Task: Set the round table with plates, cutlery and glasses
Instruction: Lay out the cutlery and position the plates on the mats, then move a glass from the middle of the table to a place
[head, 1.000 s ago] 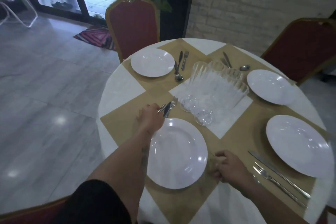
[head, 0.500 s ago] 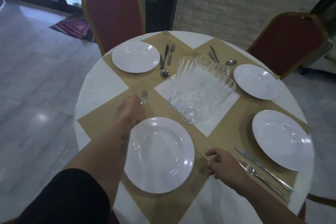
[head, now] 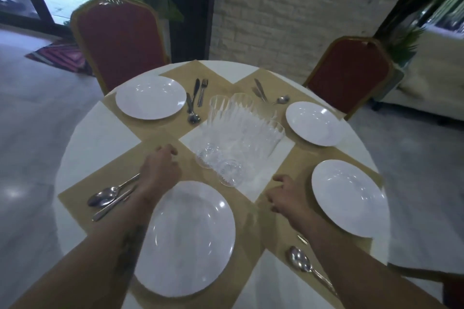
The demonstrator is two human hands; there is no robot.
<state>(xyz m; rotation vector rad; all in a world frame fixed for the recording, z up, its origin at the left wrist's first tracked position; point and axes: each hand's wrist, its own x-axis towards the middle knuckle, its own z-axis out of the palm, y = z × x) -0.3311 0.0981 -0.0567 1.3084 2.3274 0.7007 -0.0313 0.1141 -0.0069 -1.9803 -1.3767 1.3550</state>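
Several white plates lie on the round table [head: 82, 138]: a near plate [head: 188, 238], a right plate [head: 349, 198], a far-right plate [head: 313, 123] and a far-left plate [head: 150, 96]. Clear glasses [head: 238, 143] cluster at the middle. A spoon and knife [head: 110, 195] lie left of the near plate. My left hand [head: 159, 169] hovers beyond them with loosely curled fingers, holding nothing. My right hand [head: 286, 195] hangs relaxed between the near and right plates, empty. A spoon [head: 300, 262] lies under my right forearm.
Two red chairs stand at the far side, one left [head: 118, 40] and one right [head: 349, 73]. Cutlery [head: 195, 100] lies beside the far-left plate, and more cutlery [head: 268, 94] by the far-right plate. A brick wall and plants stand behind.
My left hand has let go of the cutlery, which now lies left of the near plate. My right hand moved forward toward the glasses. The view shifted left over the table.
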